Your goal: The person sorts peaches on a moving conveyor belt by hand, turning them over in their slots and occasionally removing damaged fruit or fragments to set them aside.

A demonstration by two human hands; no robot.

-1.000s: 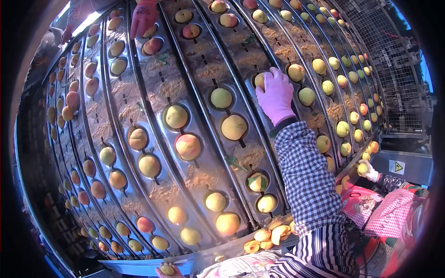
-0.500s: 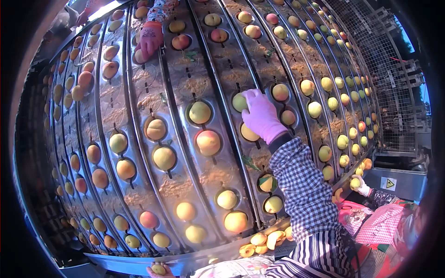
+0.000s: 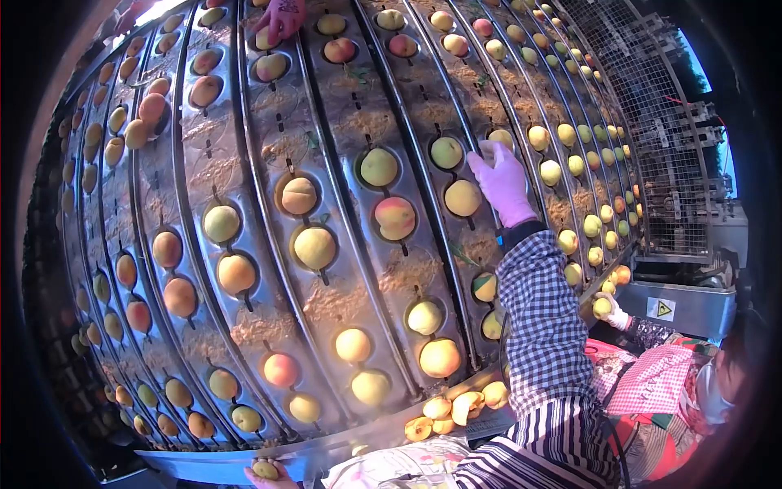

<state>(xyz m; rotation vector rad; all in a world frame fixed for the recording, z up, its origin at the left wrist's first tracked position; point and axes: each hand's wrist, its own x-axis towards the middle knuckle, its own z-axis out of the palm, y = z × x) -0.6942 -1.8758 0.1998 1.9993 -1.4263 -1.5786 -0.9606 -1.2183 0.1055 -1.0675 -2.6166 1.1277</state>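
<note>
My right hand (image 3: 503, 183), in a purple glove and checked sleeve, is over the metal trays. Its fingers are apart, with the tips at the near edge of a yellow peach (image 3: 500, 138). A green peach (image 3: 446, 152) and a yellow one (image 3: 463, 198) sit in cups to its left. At the bottom edge, my left hand (image 3: 277, 476) holds a small greenish peach (image 3: 265, 469). Rows of peaches lie in the cups of the long trays (image 3: 334, 297), with orange pulp smeared between them.
A co-worker's pink-gloved hand (image 3: 283, 18) touches a peach at the top. Another person at lower right holds a peach in a white-gloved hand (image 3: 615, 312). Cut peach pieces (image 3: 467, 407) lie on the near ledge. Wire mesh (image 3: 643, 106) and a metal box (image 3: 680, 310) stand right.
My right hand has left the green peach and moved right to a peach in the neighbouring tray. My left hand still holds its peach. The top co-worker's hand is higher in view.
</note>
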